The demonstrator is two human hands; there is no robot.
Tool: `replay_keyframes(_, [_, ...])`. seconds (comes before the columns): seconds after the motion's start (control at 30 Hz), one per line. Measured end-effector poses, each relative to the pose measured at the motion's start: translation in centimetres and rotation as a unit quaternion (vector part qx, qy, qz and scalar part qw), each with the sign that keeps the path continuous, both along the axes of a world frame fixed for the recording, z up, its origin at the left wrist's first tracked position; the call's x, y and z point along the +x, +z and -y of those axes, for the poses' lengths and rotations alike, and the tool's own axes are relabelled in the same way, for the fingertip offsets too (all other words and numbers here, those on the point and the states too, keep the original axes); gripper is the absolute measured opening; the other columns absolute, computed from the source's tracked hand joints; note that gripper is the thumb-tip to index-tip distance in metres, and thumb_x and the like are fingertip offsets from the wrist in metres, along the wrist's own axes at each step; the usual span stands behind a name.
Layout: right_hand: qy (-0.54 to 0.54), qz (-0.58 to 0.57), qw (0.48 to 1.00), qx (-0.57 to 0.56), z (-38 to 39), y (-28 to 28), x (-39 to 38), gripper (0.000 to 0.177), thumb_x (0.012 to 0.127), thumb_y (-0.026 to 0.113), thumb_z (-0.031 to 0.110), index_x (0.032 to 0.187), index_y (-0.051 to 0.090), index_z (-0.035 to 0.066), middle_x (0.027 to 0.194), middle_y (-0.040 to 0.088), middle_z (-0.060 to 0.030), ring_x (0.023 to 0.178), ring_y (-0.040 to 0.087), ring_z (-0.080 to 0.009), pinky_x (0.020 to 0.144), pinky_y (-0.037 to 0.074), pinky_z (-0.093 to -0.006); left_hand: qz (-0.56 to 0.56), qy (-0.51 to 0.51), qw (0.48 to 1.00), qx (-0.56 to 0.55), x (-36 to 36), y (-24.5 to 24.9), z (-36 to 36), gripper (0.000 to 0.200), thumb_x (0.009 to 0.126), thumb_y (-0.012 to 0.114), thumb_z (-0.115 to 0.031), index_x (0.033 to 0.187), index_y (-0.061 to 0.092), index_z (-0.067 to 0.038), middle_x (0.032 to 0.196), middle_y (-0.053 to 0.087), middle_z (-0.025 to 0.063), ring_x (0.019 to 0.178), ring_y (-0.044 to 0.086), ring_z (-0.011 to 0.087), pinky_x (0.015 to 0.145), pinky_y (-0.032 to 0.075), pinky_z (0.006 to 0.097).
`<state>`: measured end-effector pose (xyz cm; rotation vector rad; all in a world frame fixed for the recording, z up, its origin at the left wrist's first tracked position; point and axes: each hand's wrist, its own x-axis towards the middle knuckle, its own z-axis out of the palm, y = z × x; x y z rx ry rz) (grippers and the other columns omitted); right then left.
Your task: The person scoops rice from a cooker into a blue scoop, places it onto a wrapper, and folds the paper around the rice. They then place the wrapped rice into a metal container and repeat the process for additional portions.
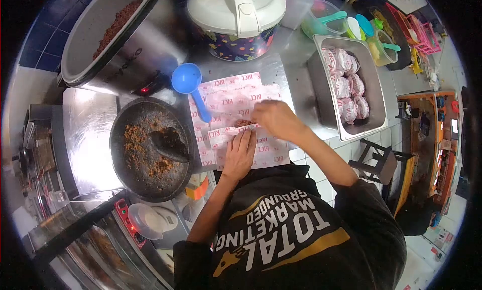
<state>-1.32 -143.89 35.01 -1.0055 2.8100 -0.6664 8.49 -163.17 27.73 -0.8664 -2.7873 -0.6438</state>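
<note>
Printed wrapping paper [271,152] lies in overlapping sheets on the steel counter, with a small heap of brownish-red food [244,123] on it. My left hand [239,157] presses flat on a folded edge of the paper just below the food, fingers stretched out. Above and to the right of the food, my right hand [278,120] is closed, fingertips pointing down at the paper; what they hold, if anything, is hidden. A blue ladle [187,79] rests at the paper's upper left, its handle across the sheets.
Left of the paper stands a stone mortar [128,162] with crumbly paste and a pestle [170,144]. A large rice cooker [135,54] and a lidded pot [238,38] are behind. On the right, a steel pan [374,109] holds several wrapped bundles [344,86].
</note>
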Motion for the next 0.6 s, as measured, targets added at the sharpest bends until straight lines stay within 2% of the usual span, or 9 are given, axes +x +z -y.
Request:
replay_keyframes(0.03, [0.037,-0.066,0.997,0.032,-0.1,-0.2,1.3,0.012,0.08,0.064,0.014,0.088,0.068,0.006,0.092,0.066,-0.0057,0.09,0.066,-0.0262,0.081,0.053,-0.0381,-0.007,-0.001,1.0,0.004,-0.2,0.1,0.0,0.048,0.086,0.056,-0.012,0.131,0.057,0.003,0.135,0.05,0.0165,0.124,0.05,0.0321,0.104,0.043,0.0475])
replay_keyframes(0.13, [0.032,-0.088,0.994,0.059,0.0,-1.2,5.0,0.016,0.078,0.062,0.016,0.091,0.066,0.008,0.097,0.063,-0.003,0.096,0.063,-0.0226,0.083,0.053,-0.0378,-0.019,-0.008,1.0,0.006,-0.2,-0.2,-0.1,0.043,0.085,0.057,-0.012,0.126,0.059,0.003,0.129,0.052,0.0169,0.121,0.051,0.0333,0.102,0.044,0.0477])
replay_keyframes(0.17, [0.013,-0.093,0.995,0.031,-0.1,-1.7,5.8,0.017,0.078,0.062,0.015,0.093,0.065,0.007,0.1,0.062,-0.0041,0.099,0.062,-0.0227,0.085,0.052,-0.037,-0.023,-0.012,1.0,0.002,-0.1,-0.4,0.0,0.04,0.085,0.058,-0.011,0.122,0.06,0.003,0.125,0.053,0.0168,0.12,0.052,0.0338,0.1,0.044,0.0478])
replay_keyframes(0.3, [-0.023,-0.097,0.995,0.016,-0.9,-3.5,7.5,0.016,0.077,0.064,0.015,0.091,0.066,0.008,0.104,0.062,-0.0048,0.097,0.059,-0.0226,0.087,0.051,-0.0353,0.03,-0.013,0.999,0.025,0.2,-0.6,0.2,0.036,0.085,0.06,-0.011,0.118,0.061,0.003,0.121,0.054,0.0162,0.117,0.054,0.0342,0.098,0.046,0.0486])
replay_keyframes(0.37, [-0.031,-0.105,0.994,-0.015,-1.1,-4.0,7.7,0.017,0.077,0.064,0.015,0.092,0.066,0.007,0.105,0.061,-0.0053,0.098,0.059,-0.0232,0.088,0.051,-0.0356,0.008,-0.003,0.997,0.083,0.0,0.0,0.2,0.029,0.084,0.063,-0.006,0.112,0.064,0.001,0.113,0.058,0.0168,0.107,0.058,0.0357,0.087,0.047,0.0452])
replay_keyframes(0.47, [-0.043,-0.108,0.993,-0.035,-0.9,-3.8,7.7,0.013,0.078,0.065,0.015,0.088,0.064,0.006,0.104,0.061,-0.0065,0.097,0.059,-0.0243,0.088,0.051,-0.0368,-0.082,0.001,0.993,0.079,0.2,2.8,1.4,0.034,0.084,0.06,-0.008,0.117,0.062,0.001,0.115,0.057,0.0147,0.112,0.055,0.0339,0.092,0.048,0.0495])
replay_keyframes(0.5, [-0.047,-0.108,0.992,-0.035,-1.0,-4.1,7.8,0.013,0.078,0.065,0.015,0.088,0.064,0.006,0.104,0.061,-0.0065,0.097,0.059,-0.0243,0.088,0.051,-0.0368,-0.081,-0.003,0.994,0.079,-0.3,4.3,1.6,0.034,0.084,0.06,-0.008,0.117,0.062,0.001,0.115,0.057,0.0147,0.112,0.055,0.0339,0.092,0.048,0.0495])
replay_keyframes(0.57, [-0.055,-0.126,0.99,-0.025,-1.0,-5.0,8.0,0.02,0.077,0.065,0.017,0.094,0.068,0.007,0.113,0.062,-0.0067,0.103,0.06,-0.0258,0.088,0.052,-0.0367,-0.125,0.016,0.99,-0.058,-1.8,6.6,2.0,0.029,0.082,0.061,-0.008,0.11,0.063,-0.001,0.113,0.058,0.0137,0.113,0.055,0.0329,0.093,0.047,0.0485])
replay_keyframes(0.6, [-0.054,-0.125,0.99,-0.026,-1.0,-4.7,8.0,0.02,0.077,0.065,0.017,0.094,0.068,0.007,0.113,0.062,-0.0067,0.103,0.06,-0.0258,0.088,0.052,-0.0367,-0.125,0.017,0.99,-0.059,-2.5,6.0,2.5,0.029,0.082,0.061,-0.008,0.11,0.063,-0.001,0.113,0.058,0.0137,0.113,0.055,0.0329,0.093,0.047,0.0485])
